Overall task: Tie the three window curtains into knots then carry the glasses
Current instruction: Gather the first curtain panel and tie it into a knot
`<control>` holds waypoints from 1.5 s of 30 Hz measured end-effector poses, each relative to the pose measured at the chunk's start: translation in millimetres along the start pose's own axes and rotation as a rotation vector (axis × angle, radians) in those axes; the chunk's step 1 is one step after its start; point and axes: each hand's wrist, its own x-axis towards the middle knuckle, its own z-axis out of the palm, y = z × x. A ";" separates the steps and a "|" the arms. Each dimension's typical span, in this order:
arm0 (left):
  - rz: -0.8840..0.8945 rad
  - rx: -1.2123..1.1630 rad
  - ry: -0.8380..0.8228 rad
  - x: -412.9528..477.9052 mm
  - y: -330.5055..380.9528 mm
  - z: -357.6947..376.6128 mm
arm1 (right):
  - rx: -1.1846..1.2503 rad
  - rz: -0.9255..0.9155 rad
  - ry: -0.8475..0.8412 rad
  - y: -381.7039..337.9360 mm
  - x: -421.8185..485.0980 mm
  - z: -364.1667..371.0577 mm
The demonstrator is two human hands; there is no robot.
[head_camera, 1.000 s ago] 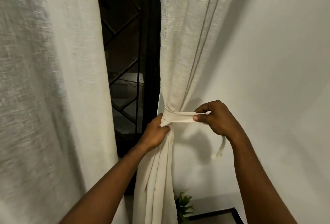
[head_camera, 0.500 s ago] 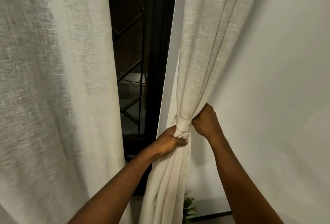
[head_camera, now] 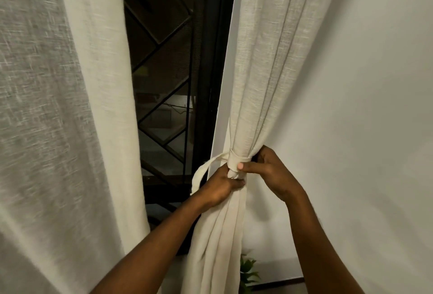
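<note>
My right thumb presses flat on the cream fabric tie band where it wraps the gathered curtain, low in the middle of the frame; the rest of my right hand curls behind the bundle, so I cannot tell how tightly those hidden fingers are closed. My left hand is fisted just below the band, clenched on the knotted lump and the folds under it. From the wrap, the loose tail of the band loops out to the left and hangs down past my left wrist.

The off-white linen curtain on the right is pinched in at the band and falls in tight pleats toward the bottom of the frame. A second, wider linen curtain fills the left side, hanging loose. Between them shows the dark window with its diagonal metal grille; a green potted plant peeks out at bottom centre. No glasses are in view.

I judge the knot only half set. If my thumb lifts before the tail is pulled snug, the wrap could slacken and slide down the pleats. Tugging too hard downward might strain the curtain at its top.
</note>
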 end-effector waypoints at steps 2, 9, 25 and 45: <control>0.051 0.025 0.057 0.1 -5.8 3.0 | -0.031 0.003 0.031 0.8 0.3 3.8; 0.396 0.285 0.502 -28.9 -15.9 4.8 | 0.004 0.001 0.155 5.5 3.3 9.8; 0.162 -0.484 0.736 -14.6 12.4 -23.3 | -0.015 0.012 0.071 3.3 4.5 13.3; 0.454 0.522 0.558 -33.9 -18.5 9.0 | 0.143 -0.024 0.188 -19.5 -15.2 31.5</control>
